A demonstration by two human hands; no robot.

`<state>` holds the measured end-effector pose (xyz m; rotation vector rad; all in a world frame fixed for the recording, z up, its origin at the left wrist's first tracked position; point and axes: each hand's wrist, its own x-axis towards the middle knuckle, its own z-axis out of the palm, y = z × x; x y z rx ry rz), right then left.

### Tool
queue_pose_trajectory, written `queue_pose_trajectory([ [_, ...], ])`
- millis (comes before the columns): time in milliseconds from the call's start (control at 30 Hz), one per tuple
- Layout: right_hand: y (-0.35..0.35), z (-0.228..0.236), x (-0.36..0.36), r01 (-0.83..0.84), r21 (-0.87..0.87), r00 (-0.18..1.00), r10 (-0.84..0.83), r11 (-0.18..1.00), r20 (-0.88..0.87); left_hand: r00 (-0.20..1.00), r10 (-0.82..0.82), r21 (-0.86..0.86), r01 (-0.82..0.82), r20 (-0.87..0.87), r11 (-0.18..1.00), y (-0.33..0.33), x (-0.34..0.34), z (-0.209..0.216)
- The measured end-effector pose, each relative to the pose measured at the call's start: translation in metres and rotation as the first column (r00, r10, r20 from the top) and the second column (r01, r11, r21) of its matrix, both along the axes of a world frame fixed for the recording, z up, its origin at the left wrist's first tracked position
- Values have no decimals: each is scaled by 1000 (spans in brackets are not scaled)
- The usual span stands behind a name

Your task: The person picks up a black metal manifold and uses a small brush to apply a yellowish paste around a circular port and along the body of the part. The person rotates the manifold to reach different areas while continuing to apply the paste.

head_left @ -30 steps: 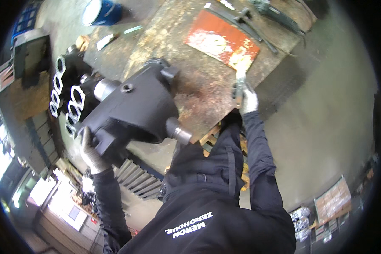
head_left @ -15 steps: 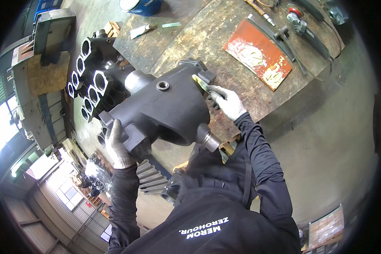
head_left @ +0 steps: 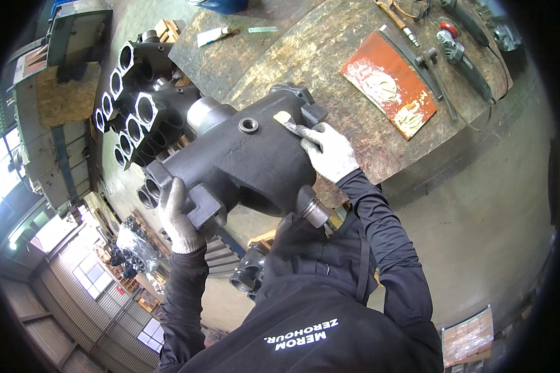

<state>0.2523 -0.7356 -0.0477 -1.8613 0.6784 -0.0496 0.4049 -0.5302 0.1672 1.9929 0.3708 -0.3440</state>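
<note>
A large black cast-metal housing (head_left: pixel 230 158) lies slantwise before me, partly over the near-left side of the worktable. My left hand (head_left: pixel 179 217), in a whitish glove, is closed round its near-left end, beside a square lug. In my gloved right hand (head_left: pixel 331 155) is a putty knife (head_left: pixel 288 122) with pale yellow putty on its tip. The blade meets the housing's upper surface, between the threaded round port (head_left: pixel 248 125) and the square lug (head_left: pixel 314 113) at the far end. An orange-red board (head_left: pixel 362 65) smeared with cream putty (head_left: pixel 379 88) rests on the table to the right.
Several black castings (head_left: pixel 146 109) with open bores stand at left. On the wooden worktable (head_left: pixel 267 59) are a white tube (head_left: pixel 213 36), a hammer (head_left: pixel 438 81) and an angle grinder (head_left: pixel 463 59). A blue bucket (head_left: pixel 224 5) stands at the far edge.
The putty knife has shifted left, from beside the far square lug onto the housing's rounded top. My right hand has turned with it. My left hand keeps its hold; the whole view has shifted slightly.
</note>
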Motion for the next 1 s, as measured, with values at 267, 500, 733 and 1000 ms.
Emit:
queue_pose_trajectory([
  [267, -3, 8, -3, 98, 71, 993, -93, 993, -68, 1000, 3, -34, -4, -10, 999, 1, 2, 0],
  [500, -2, 2, 7, 120, 139, 986, -101, 983, -135, 998, -19, -105, 12, -61, 994, -2, -2, 1],
  [733, 5, 5, 11, 114, 26, 986, -110, 993, -122, 998, -17, -144, 9, -55, 990, 3, 1, -3],
  [1000, 13, 36, 13, -16, -22, 988, 12, 1000, -157, 996, -38, -120, 28, -75, 992, 10, 0, -7],
])
